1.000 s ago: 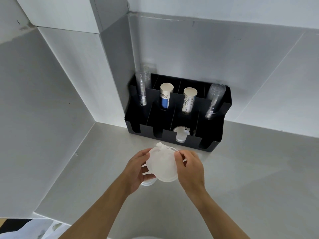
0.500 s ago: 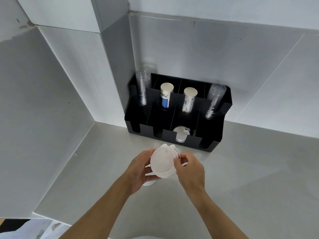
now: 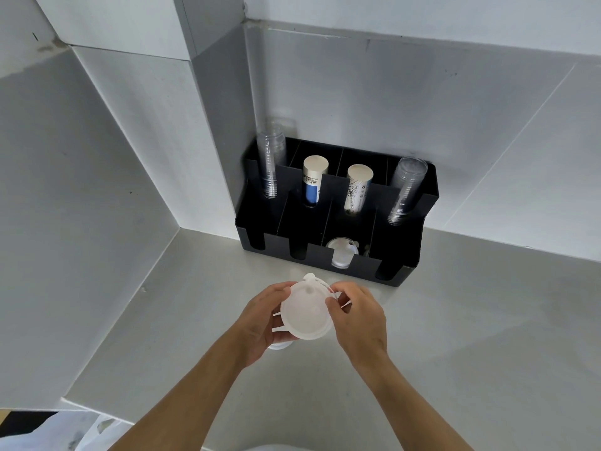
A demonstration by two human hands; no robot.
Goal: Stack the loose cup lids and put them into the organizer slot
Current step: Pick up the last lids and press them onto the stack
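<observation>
Both hands hold a small stack of translucent white cup lids (image 3: 307,312) above the counter, its flat face turned toward me. My left hand (image 3: 260,320) cups the stack from the left and below; my right hand (image 3: 359,315) pinches its right rim. Under my left hand another white lid (image 3: 279,346) peeks out on the counter. Beyond the hands stands the black organizer (image 3: 406,268) against the wall. Its third front slot holds a few lids (image 3: 341,253); the other front slots look dark.
The organizer's back row carries two stacks of clear cups (image 3: 270,161) (image 3: 406,190) and two stacks of paper cups (image 3: 313,182) (image 3: 357,187). White walls close in on the left and behind. The grey counter (image 3: 471,336) extends right; its front edge is at lower left.
The lid stack has tilted and shifted slightly in my hands; both hands stay in about the same spot in front of the organizer.
</observation>
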